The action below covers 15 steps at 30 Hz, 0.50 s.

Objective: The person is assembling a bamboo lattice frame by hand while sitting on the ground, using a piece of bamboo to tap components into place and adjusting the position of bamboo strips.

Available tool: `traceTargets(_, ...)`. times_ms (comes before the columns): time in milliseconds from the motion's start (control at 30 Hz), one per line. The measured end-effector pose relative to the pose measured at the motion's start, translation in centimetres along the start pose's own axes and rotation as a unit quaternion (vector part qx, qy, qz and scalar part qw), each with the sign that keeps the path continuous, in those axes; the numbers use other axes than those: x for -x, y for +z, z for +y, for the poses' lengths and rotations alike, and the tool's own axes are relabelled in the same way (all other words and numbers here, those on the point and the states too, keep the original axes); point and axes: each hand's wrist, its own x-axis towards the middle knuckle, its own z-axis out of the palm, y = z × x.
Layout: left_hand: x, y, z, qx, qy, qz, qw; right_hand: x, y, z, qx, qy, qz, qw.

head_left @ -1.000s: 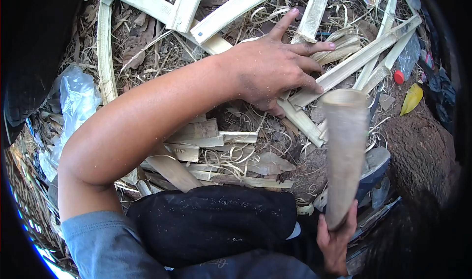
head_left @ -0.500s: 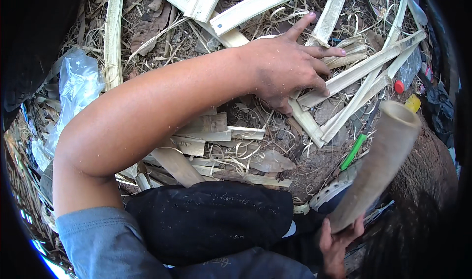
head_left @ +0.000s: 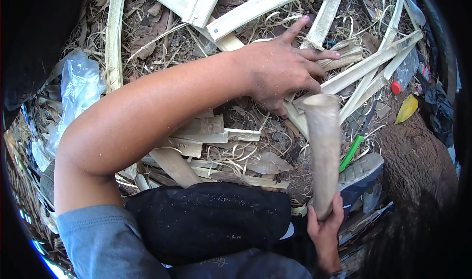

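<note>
- Wooden club [head_left: 324, 153], one, right of centre in the frame: tapered, greyish brown, broad end toward the top and blurred, just beside the left fingertips.
- Right hand [head_left: 325, 237], lower right: fingers wrapped around the narrow end of the club, thumb on the left side.
- Left hand [head_left: 287, 77], upper centre: back uppermost, over pale wooden strips [head_left: 371, 64]; outer two fingers spread wide, nearer ones bent; any pinch between thumb and forefinger hidden, cannot tell.
- Green-handled tool [head_left: 351, 152], right of the club: lying on the ground near a shoe [head_left: 363, 172].
- Short wooden pieces [head_left: 243, 135], centre: in a loose pile, with curled shavings.
- Clear plastic bag [head_left: 81, 85], left side: crumpled.
- Yellow leaf [head_left: 406, 109] and red cap [head_left: 396, 87], right side: near each other.
</note>
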Motion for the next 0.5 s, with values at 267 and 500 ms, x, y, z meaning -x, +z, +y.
traceTargets(267,0.0,0.3,0.1,0.047,0.002,0.004,0.999,0.0,-0.2,-1.4,-0.007,-0.016,0.054,0.998)
traceTargets(500,-0.1,0.4,-0.2,0.040,0.016,0.023,0.999,1.7,-0.4,0.2,-0.015,0.032,0.065,0.997)
